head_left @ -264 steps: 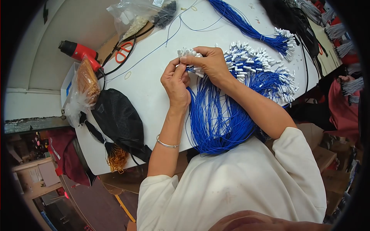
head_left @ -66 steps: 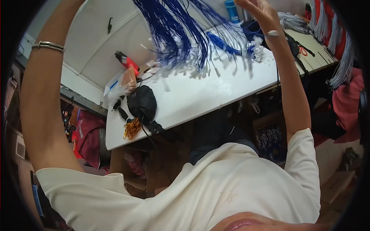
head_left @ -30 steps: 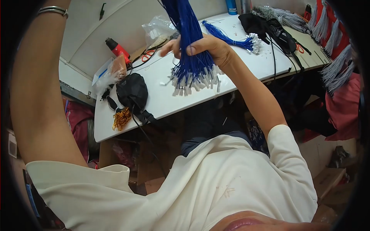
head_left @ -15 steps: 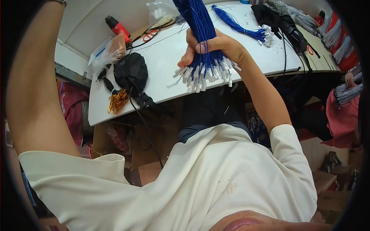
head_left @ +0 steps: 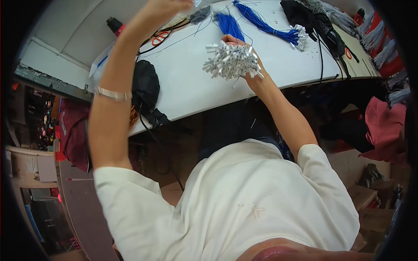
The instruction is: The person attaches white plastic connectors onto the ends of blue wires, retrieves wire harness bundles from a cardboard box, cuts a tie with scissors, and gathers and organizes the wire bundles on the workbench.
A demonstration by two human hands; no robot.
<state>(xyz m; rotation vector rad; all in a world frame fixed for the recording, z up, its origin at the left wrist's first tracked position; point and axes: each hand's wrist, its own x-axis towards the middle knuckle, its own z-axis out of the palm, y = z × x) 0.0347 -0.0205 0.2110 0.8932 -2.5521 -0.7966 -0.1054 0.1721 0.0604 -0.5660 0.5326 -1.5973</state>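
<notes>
A thick bundle of thin blue cords with white cylindrical tips [head_left: 234,61] is occupying the space over a smooth white tabletop [head_left: 191,87], its tips facing the wearer and its cords trailing towards the far side. The right hand [head_left: 234,40] is holding it just behind the tips; the visible fingers are curling around the cords, the others being hidden by the tips. The left hand [head_left: 167,8], above a pale metallic bracelet [head_left: 114,94], is appearing blurred at the upper edge, well apart from the bundle; whether its fingers are spread or pinching anything cannot be told. A second, slimmer bundle of blue cords [head_left: 281,34], banded near its white tips, is lying to the right. The step in hand is seemingly one of gathering and evening the tips; the next move is probably calling for a steady right-hand grip, keeping the tips level and the cords untangled.
</notes>
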